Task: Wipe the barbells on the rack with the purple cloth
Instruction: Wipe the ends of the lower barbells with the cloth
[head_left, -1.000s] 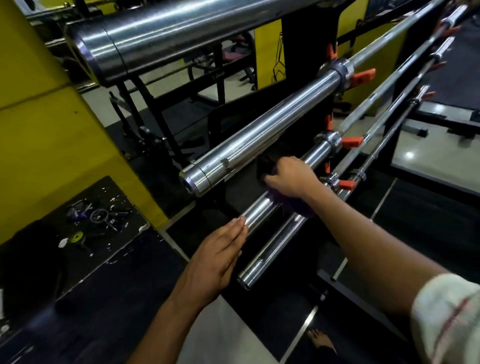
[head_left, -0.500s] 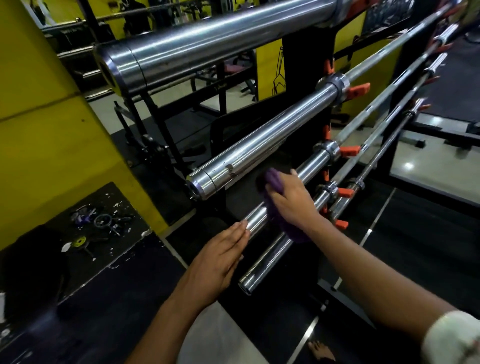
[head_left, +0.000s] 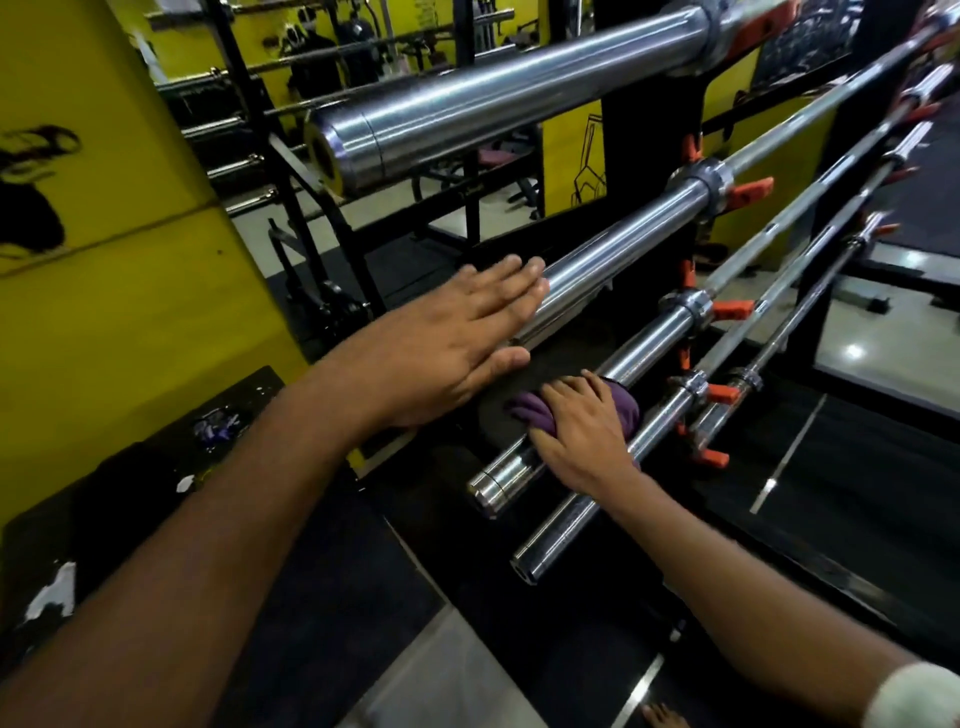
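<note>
Several chrome barbells lie on a black rack, one above the other. My right hand wraps the purple cloth around the sleeve of the third barbell, near its free end. My left hand is flat with straight fingers and rests against the end of the second barbell sleeve, hiding its tip. The top barbell juts out above both hands. The lowest barbell lies just under my right wrist.
A yellow wall stands close on the left. Orange hooks hold the bars at the rack post. A dark mat with paint spots and pale floor tiles lie below. More gym frames stand behind the rack.
My left hand rose from the lower sleeve's end to the second barbell's sleeve. My right hand slid the purple cloth down the third sleeve toward its free end. The view moved closer.
</note>
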